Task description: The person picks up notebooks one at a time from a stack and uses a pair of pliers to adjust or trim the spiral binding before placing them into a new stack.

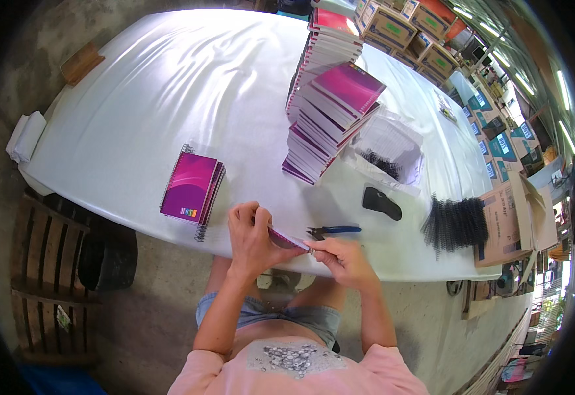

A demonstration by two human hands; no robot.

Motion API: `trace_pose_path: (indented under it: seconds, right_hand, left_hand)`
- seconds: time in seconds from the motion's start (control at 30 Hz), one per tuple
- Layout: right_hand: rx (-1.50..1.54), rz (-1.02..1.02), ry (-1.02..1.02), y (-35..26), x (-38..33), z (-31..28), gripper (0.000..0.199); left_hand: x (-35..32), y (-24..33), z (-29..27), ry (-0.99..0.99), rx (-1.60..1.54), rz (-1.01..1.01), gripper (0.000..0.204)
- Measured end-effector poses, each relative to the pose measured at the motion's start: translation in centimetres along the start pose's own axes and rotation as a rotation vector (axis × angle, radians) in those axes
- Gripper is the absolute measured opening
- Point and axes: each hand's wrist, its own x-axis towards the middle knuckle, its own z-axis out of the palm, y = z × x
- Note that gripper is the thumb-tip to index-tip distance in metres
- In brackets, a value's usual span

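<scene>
Close to the table's front edge, my left hand (pixel 251 240) grips a purple notebook (pixel 286 238), held on edge with its punched side toward me. Pinched at that notebook's right end, my right hand (pixel 341 259) has its fingers closed around the tip of what looks like a spiral binding wire. Just beyond my hands lie blue-handled cutting pliers (pixel 340 230). To the left rests a small pile of spiral-bound purple notebooks (pixel 190 184). Farther off stand tall stacks of purple notebooks (pixel 330 105), the nearer one leaning and fanned out.
A black object, perhaps a computer mouse (pixel 381 203), lies right of the pliers. Black spiral wires (pixel 455 224) spill from an open cardboard box (pixel 508 220) at the right edge. More coils (pixel 383 164) sit on white wrapping (pixel 409 141). A wooden slatted chair (pixel 47 276) stands left.
</scene>
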Motion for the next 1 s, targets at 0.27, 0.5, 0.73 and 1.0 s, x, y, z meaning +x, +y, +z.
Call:
trace_pose_path:
  seconds: [0.27, 0.5, 0.73, 1.0]
  right_hand:
    - [-0.334, -0.091, 0.234, 0.8, 0.8, 1.4, 0.032]
    - [0.042, 0.128, 0.463, -0.5, -0.5, 0.9, 0.025]
    - [0.177, 0.374, 0.065, 0.7, -0.6, -1.2, 0.027]
    - [-0.667, 0.080, 0.150, 3.7, -1.7, -1.8, 0.038]
  left_hand:
    - [0.3, 1.0, -0.1, 0.062, 0.550, 0.414, 0.061]
    - [1.6, 0.4, -0.2, -0.216, 0.357, 0.345, 0.058]
    - [2.3, 0.1, 0.1, -0.215, 0.294, 0.406, 0.050]
    - [2.6, -0.1, -0.7, -0.239, 0.181, 0.437, 0.046]
